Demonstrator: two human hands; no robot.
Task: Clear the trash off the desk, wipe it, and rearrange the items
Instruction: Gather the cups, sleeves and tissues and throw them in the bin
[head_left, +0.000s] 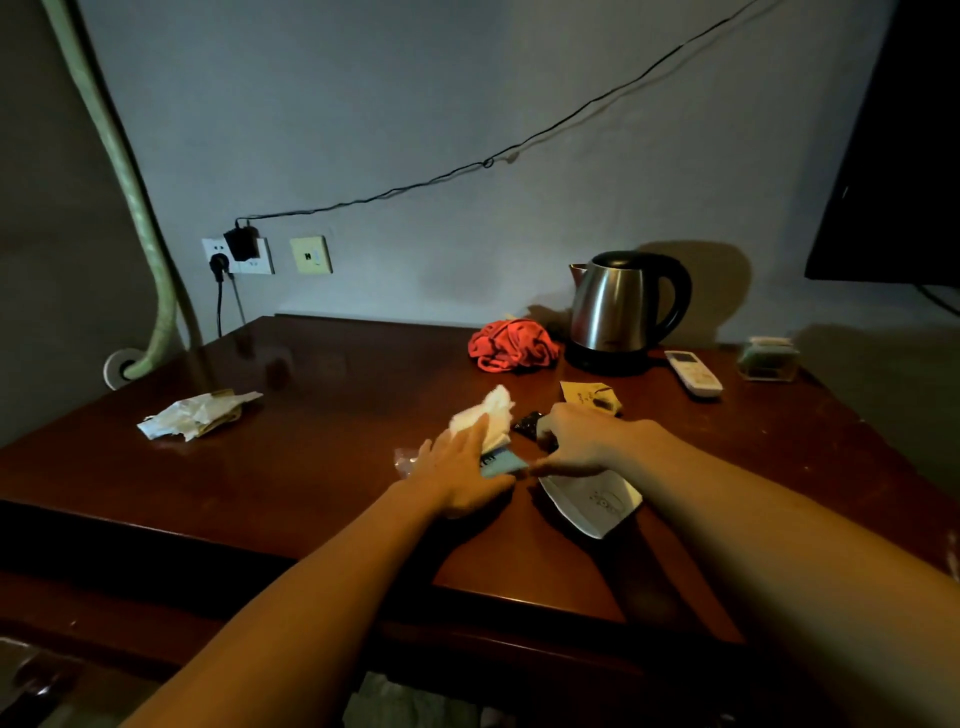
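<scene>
Mid-desk, the left hand (457, 467) lies flat, fingers straight, pressing a tissue (491, 421) and blue packet (501, 464). The right hand (576, 436) curls round a dark wrapper (527, 422) just right of them (nearer the white wrapper (592, 501)). More paper (200, 414) lies well toward the desk's (311, 493) left edge.
</scene>
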